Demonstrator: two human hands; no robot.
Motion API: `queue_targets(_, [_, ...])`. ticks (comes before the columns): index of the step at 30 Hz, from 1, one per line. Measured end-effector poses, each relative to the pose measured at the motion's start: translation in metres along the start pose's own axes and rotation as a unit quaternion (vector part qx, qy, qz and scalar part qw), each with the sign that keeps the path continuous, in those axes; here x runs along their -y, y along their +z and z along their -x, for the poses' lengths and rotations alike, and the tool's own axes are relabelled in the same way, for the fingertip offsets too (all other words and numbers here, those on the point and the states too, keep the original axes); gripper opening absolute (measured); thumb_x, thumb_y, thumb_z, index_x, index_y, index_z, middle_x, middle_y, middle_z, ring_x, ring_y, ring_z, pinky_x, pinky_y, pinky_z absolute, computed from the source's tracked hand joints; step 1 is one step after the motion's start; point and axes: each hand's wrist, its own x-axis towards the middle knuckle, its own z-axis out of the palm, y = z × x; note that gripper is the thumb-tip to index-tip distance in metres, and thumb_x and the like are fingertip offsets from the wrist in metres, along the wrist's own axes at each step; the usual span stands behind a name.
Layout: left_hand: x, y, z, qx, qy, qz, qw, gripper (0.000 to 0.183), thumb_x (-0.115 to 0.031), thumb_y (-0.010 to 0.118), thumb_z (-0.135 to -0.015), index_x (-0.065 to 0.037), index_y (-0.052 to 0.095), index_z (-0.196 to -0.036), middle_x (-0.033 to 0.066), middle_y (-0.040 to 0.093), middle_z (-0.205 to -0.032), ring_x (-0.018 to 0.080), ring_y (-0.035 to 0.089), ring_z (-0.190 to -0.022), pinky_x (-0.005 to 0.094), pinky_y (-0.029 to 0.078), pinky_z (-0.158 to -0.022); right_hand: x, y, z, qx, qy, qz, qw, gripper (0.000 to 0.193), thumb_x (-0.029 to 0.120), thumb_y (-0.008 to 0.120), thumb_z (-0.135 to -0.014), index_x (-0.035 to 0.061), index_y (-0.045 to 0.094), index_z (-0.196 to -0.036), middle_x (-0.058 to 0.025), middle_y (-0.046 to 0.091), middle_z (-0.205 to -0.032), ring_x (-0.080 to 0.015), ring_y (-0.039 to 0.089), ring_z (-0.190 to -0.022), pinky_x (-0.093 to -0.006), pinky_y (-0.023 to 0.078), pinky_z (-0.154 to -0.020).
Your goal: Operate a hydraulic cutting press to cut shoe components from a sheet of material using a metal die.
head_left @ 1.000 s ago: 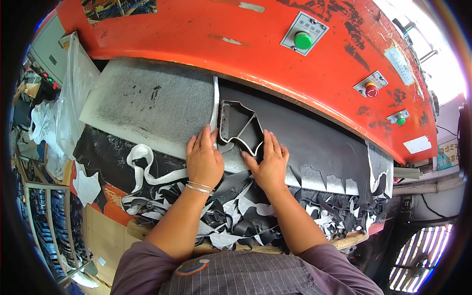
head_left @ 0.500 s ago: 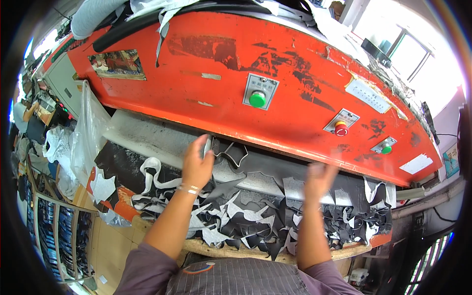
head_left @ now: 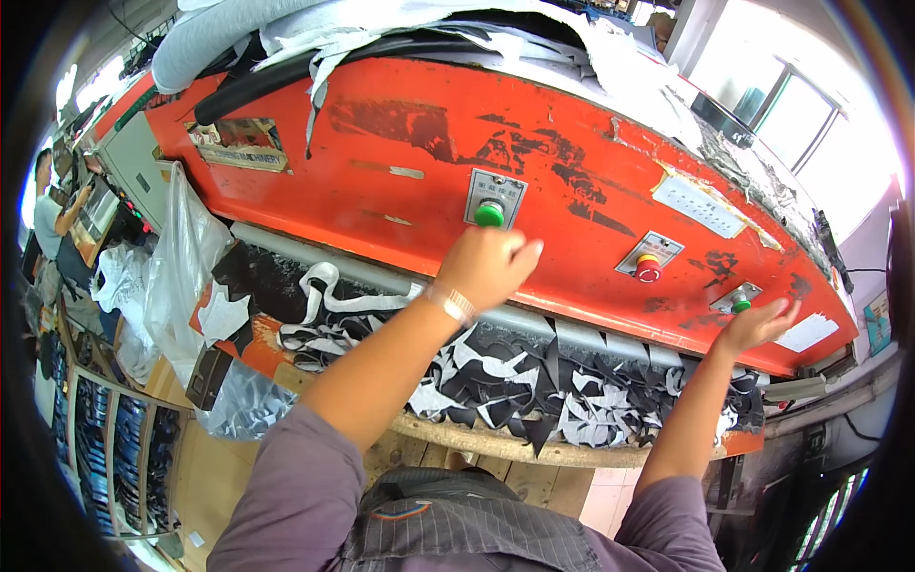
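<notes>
My left hand (head_left: pixel 488 268), its fingers curled in and the thumb sticking out to the right, is at the lower edge of the upper green push button (head_left: pixel 490 214) on an orange-red press (head_left: pixel 381 143). Nothing shows in this hand. Farther right, my right hand (head_left: pixel 753 330) has its fingers stretched out and holds nothing; its thumb side is at the small green button (head_left: pixel 742 304). Between the hands sits a red mushroom-shaped button (head_left: pixel 648 271). Black and white material scraps (head_left: pixel 486 377) lie heaped below the press front.
A wooden ledge (head_left: pixel 448 436) runs along the front of the scraps. Clear plastic bags (head_left: pixel 176 257) hang at the left, above a rack of dark flat items (head_left: pixel 119 458). Rolls and sheets of material (head_left: pixel 419 33) lie on top of the press. Another person (head_left: pixel 52 219) is at far left.
Both hands have risen from above the scraps to the press front, the left to the upper green button and the right to the small one. The metal cutting die seen earlier is now hidden.
</notes>
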Motion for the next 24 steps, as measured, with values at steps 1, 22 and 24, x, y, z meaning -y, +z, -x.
queue_targets(1, [-0.002,-0.007,0.032,0.036,-0.063,0.019,0.997,0.038,-0.028,0.057,-0.091,-0.002,0.058,-0.063,0.0108,0.058,-0.055,0.0219,0.059,-0.05,0.0368,0.044,-0.051,0.019,-0.017,0.031,0.113,0.042,-0.056,0.991,0.042,0.026,0.044,-0.099,-0.0044,0.048,-0.128,-0.02,0.055,-0.122,-0.0295,0.05,-0.114,-0.0406,0.038,-0.099])
queue_targets(22, [0.021,-0.005,0.215,0.236,-0.076,-0.111,0.962,0.027,-0.032,0.061,-0.08,-0.008,0.07,-0.073,0.0109,0.064,-0.071,0.0304,0.062,-0.072,0.0418,0.05,-0.069,0.181,-0.179,0.183,0.895,-0.201,-0.08,0.39,0.048,0.033,0.08,-0.068,0.0085,0.066,-0.106,-0.0118,0.065,-0.089,-0.0307,0.065,-0.084,-0.0374,0.053,-0.072])
queue_targets(24, [0.031,-0.026,0.19,0.384,-0.181,0.026,0.905,0.029,-0.037,0.061,-0.085,-0.011,0.073,-0.086,0.0125,0.07,-0.083,0.0312,0.066,-0.083,0.0385,0.052,-0.075,0.183,-0.132,0.182,0.915,-0.093,-0.138,0.369,0.049,0.034,0.078,-0.071,0.0083,0.064,-0.11,-0.0146,0.065,-0.095,-0.0329,0.064,-0.088,-0.0394,0.052,-0.077])
